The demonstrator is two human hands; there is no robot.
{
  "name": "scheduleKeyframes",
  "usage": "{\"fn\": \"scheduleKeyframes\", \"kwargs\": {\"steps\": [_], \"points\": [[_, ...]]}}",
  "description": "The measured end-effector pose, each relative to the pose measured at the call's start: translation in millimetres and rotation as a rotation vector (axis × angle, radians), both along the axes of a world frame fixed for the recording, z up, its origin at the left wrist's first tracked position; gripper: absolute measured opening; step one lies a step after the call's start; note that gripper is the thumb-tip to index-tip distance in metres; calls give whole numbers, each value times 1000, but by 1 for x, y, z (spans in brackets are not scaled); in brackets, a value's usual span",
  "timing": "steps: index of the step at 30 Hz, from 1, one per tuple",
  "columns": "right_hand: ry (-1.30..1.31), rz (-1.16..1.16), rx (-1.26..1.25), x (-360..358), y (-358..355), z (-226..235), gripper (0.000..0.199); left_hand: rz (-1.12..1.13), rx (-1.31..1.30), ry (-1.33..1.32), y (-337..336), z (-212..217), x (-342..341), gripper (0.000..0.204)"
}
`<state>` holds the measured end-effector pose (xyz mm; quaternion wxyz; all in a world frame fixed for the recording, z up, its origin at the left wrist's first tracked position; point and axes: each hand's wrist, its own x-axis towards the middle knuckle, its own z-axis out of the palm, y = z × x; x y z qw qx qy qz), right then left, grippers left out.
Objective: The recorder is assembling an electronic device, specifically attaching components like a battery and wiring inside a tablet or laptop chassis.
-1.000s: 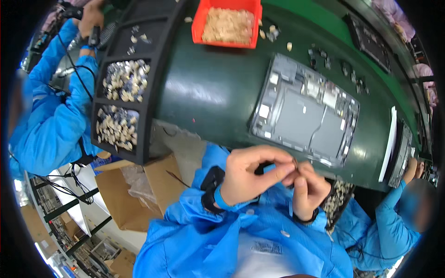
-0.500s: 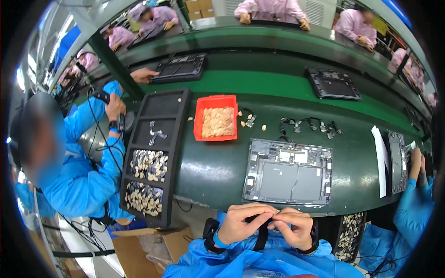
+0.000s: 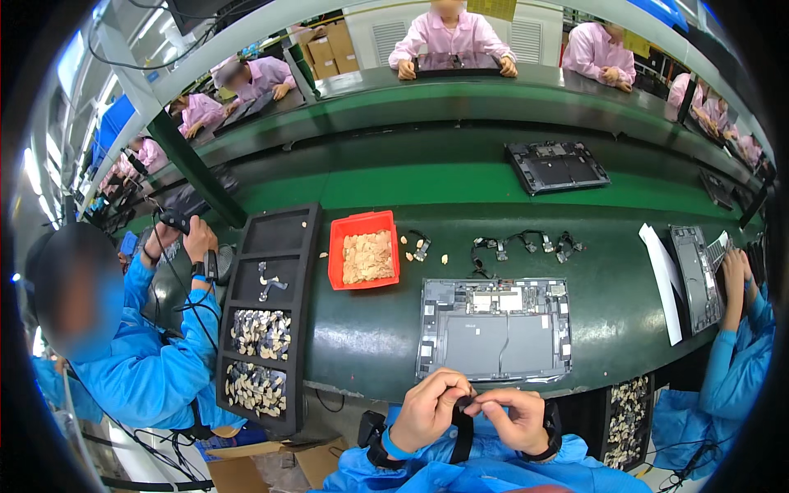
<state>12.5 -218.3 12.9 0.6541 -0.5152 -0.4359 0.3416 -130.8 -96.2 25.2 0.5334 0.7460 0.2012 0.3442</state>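
Just before the opened laptop base [image 3: 526, 337], left hand [image 3: 427, 412] and right hand [image 3: 519, 417] pinch a tiny dark piece [image 3: 466, 403] between closed fingers [image 3: 496, 396].

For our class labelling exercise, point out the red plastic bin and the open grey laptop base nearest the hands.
Red plastic bin [image 3: 362, 224]: head view, inner far wall.
Open grey laptop base [image 3: 491, 338]: head view, dark panel near its middle.

Item: dark bit [image 3: 467, 404], too small to identify; your left hand [image 3: 426, 412] and right hand [image 3: 516, 417] are partly hiding it. Item: cardboard box [image 3: 237, 475]; the lower edge is cutting it off. Item: left-hand co-worker's head [image 3: 76, 287]; blur is masking it.
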Motion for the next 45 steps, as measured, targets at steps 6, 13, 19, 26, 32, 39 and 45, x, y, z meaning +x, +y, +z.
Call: {"fn": "scheduleKeyframes", "kwargs": {"steps": [6,13,19,26,32,39,45], "points": [[-80,19,-2,-4,-6,-7,16,43,118,68,11,6,0,9],[269,-82,31,19,1,-6,32,368,510,54,133,19,29,16],[555,-166,14,15,20,1,36,532,511,202,206,31,30,21],[437,-123,-160,8,-1,-10,34,-133,872,-8,52,28,37,18],[143,-130,-221,9,-4,-9,26,-135,618,10,33,2,42,22],[-176,-21,-319,7,11,0,20,-80,626,93,48,-9,19,14],[-54,-41,-443,-11,1,5,22,-8,685,72,47,-13,11,14]]}}
